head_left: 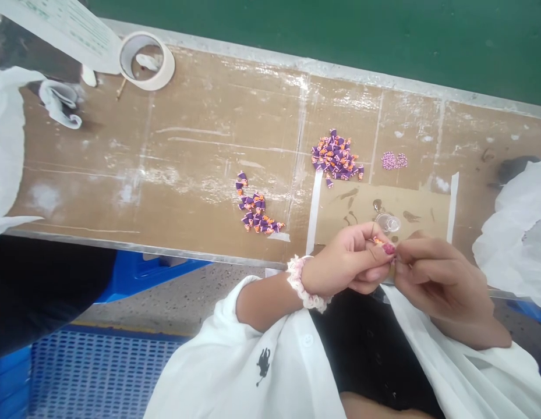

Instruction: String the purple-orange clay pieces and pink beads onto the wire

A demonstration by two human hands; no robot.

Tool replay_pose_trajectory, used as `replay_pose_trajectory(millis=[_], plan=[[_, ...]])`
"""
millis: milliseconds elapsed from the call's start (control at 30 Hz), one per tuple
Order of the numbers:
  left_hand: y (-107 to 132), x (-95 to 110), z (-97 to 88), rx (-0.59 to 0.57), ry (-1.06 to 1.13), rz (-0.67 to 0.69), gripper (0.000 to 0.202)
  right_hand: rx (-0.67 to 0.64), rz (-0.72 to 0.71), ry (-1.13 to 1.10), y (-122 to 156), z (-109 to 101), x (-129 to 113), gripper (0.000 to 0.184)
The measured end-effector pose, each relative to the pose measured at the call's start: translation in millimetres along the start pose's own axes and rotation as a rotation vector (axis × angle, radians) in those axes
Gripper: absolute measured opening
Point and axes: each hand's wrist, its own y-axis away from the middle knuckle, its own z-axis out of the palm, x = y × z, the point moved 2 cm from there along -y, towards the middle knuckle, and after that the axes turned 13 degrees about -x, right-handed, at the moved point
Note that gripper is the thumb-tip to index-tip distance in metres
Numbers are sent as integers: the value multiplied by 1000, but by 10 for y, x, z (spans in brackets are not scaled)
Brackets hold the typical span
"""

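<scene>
My left hand (351, 262) and my right hand (436, 279) meet at the near edge of the brown worktable (187, 163). Both pinch one tiny orange and purple piece (381, 243) between their fingertips; most of it is hidden by the fingers. A pink scrunchie (303, 285) sits on my left wrist. Just beyond the hands stands a small clear cap (388, 222). A heap of purple and orange figures (336, 157) lies farther back, and a second, looser group (255, 209) lies to the left. A small cluster of pink beads (393, 160) lies right of the heap.
A roll of tape (147, 59) and a crumpled white scrap (60, 105) lie at the back left. White plastic bags rest at the left edge (3, 139) and the right edge (519, 227). A blue crate (95, 372) stands below the table. White tape strips (314, 209) frame a cardboard patch.
</scene>
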Motion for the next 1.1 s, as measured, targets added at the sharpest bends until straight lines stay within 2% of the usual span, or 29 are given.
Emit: replay_pose_trajectory(millis=[100,167,400,467,633,833,1100], plan=[[2,-6,-19,-32,-32,13,31,4,-110,89,-10,-4,-48,30],[-2,-20,-42,-68,-64,44,28,28,-103,142,1,13,-53,31],[-9,-64,-126,-91,-298,271,19,295,-34,-11,133,134,59,40],[-5,-61,-127,-105,-340,302,15,300,-30,-36,155,160,77,37],[6,-36,-110,-158,-395,344,6,197,-55,-49,125,168,70,34],[9,-50,-140,-156,-470,365,2,214,-54,-23,83,132,55,28],[-27,-75,-157,-136,-577,417,2,290,-75,140,95,113,7,24]])
